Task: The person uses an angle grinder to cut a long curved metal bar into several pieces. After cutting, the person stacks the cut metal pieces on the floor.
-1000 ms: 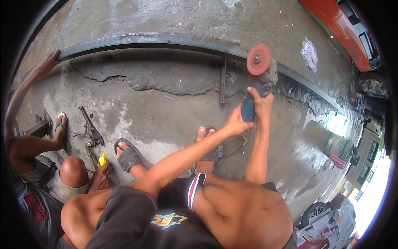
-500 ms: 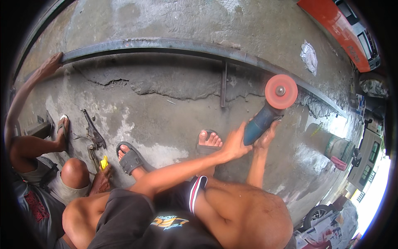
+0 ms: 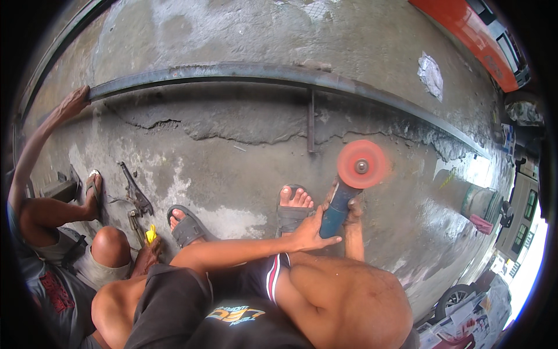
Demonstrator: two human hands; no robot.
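Note:
Both my hands grip an angle grinder (image 3: 335, 214) with a dark blue-green body. Its red disc (image 3: 351, 164) looks blurred at the rim and faces up. My left hand (image 3: 311, 231) wraps the rear of the body from the left side. On the other side, my right hand (image 3: 354, 212) holds it nearer the disc. Beyond the disc, and apart from it, a long grey metal bar (image 3: 232, 71) runs across the view. A short metal leg (image 3: 311, 119) extends from the bar toward me.
At left a co-worker's hand (image 3: 74, 100) rests on the bar's end; the other holds something yellow (image 3: 151, 234). Locking pliers (image 3: 135, 189) lie on the cracked concrete by my sandalled left foot (image 3: 186, 227). A bucket (image 3: 481, 200) stands right; a red vehicle (image 3: 471, 41) is far right.
The grinder, in both my hands, has come back toward me and slightly left, away from the metal bar. The co-worker's hand stays on the bar.

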